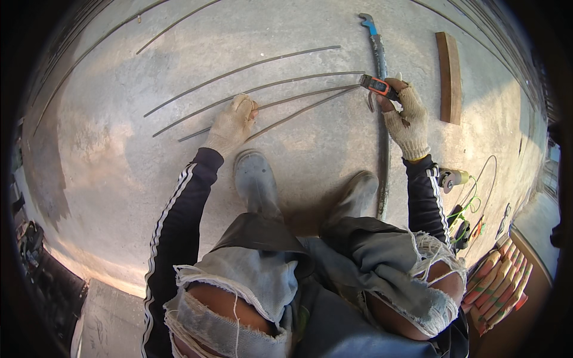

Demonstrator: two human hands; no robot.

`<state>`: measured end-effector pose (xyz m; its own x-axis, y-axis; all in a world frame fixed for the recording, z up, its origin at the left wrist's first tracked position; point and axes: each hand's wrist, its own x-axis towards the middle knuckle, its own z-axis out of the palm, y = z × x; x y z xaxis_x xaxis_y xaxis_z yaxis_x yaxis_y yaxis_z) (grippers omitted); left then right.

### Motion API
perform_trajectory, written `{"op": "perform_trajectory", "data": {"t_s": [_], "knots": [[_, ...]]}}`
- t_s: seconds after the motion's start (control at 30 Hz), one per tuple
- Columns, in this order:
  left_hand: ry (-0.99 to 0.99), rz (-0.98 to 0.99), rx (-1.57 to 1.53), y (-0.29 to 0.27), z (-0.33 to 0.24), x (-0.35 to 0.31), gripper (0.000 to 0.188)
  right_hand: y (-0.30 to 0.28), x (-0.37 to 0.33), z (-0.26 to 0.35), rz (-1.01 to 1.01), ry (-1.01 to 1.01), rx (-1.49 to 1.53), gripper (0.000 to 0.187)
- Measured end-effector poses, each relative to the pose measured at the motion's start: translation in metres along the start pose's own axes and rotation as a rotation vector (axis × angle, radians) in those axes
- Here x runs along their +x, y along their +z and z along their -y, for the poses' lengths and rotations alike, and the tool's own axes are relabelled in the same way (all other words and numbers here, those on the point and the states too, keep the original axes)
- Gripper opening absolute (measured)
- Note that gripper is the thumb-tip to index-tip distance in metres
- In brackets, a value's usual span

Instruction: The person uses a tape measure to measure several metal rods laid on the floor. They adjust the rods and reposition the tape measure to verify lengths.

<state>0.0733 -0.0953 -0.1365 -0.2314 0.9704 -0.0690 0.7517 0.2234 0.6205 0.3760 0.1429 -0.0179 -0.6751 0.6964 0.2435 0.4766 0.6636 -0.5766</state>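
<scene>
— Torn jeans [250, 298] and grey boots [256, 182] are closest; the person crouches over the concrete floor [119, 155]. Why so low?

— I think to reach the thin steel rods [250, 89], lying side by side at 12 o'clock. The left hand [233, 122], in a glove, closes its grip and pinches one rod end.

— And at 1 o'clock?

— The right hand [406, 116] clasps an orange tape measure [377, 85], fingers wrapped around it, over a long bar [381, 107].

At the lower right of the frame I saw a stack of flat sacks [500, 285], rounded ends fanned toward me, in bands of orange, pink and pale tan. I found no labels, signs or screens elsewhere.
</scene>
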Motion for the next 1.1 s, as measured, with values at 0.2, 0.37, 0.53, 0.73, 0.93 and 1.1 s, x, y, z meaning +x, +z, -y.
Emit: {"op": "perform_trajectory", "data": {"t_s": [0.2,0.37,0.53,0.73,0.93,1.1], "knots": [[0.048,-0.086,0.131,0.002,0.009,0.021,0.012,-0.001,0.0,0.004,0.005,-0.016,0.0,0.031],[0.09,-0.203,0.114,0.005,0.016,0.035,0.015,0.002,-0.001,0.003,-0.008,-0.004,-0.009,0.031],[0.038,-0.162,0.157,0.008,0.016,0.019,0.015,0.002,0.0,0.003,0.0,-0.007,0.002,0.031],[0.008,-0.264,0.278,0.02,0.015,-0.002,0.018,0.019,0.008,0.007,0.103,-0.059,0.042,0.032],[-0.091,-0.312,0.277,0.02,0.028,-0.008,0.016,0.047,0.021,0.016,0.202,-0.194,0.035,0.034],[-0.143,-0.376,0.332,0.016,0.039,-0.025,0.012,0.055,0.016,0.025,0.238,-0.191,0.113,0.036]]}}
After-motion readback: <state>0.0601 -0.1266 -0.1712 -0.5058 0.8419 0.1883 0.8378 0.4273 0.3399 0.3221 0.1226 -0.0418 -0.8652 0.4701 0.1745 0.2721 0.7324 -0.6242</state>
